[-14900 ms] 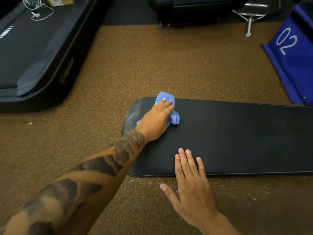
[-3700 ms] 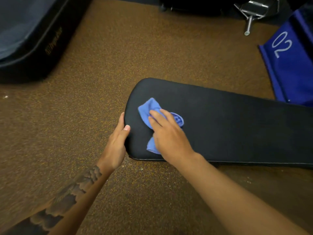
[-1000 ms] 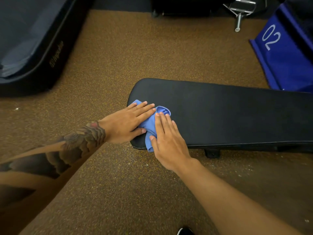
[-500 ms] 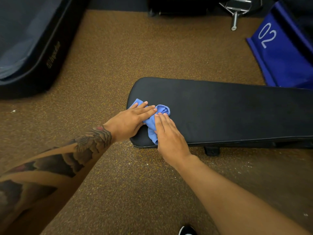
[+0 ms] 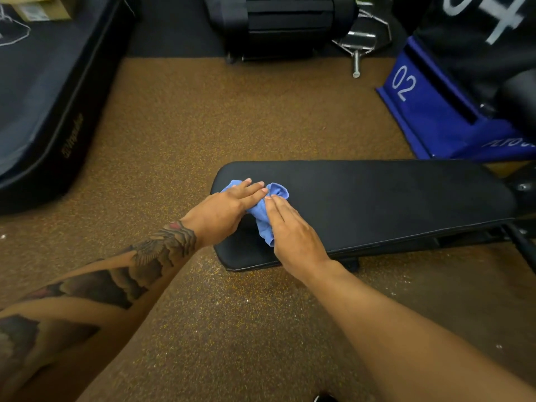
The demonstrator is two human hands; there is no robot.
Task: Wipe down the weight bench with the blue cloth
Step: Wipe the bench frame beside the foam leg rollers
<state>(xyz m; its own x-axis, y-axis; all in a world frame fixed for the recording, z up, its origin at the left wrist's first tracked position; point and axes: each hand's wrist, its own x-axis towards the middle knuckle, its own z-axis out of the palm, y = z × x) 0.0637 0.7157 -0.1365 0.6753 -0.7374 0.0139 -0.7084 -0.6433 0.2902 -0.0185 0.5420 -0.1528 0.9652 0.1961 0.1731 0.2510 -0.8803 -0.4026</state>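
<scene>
Head cam: both hands, left [image 5: 223, 211] and right [image 5: 293, 230], lie flat on the cloth [image 5: 265, 216]. Best to press evenly and sweep along the bench [image 5: 391, 204].

A speckled brown floor [image 5: 232, 117] is seen across most of the view. At the left, a black treadmill [image 5: 43, 97] is set on it, with a cardboard box [image 5: 37, 8] and a white cord [image 5: 14, 36] laid on its deck. A black machine [image 5: 284, 21] is placed at the far edge, just beside a chrome bar [image 5: 358, 50]. At the right, a blue box [image 5: 429, 111] is marked "02", and a black box [image 5: 478, 39] behind it is marked "04".
</scene>
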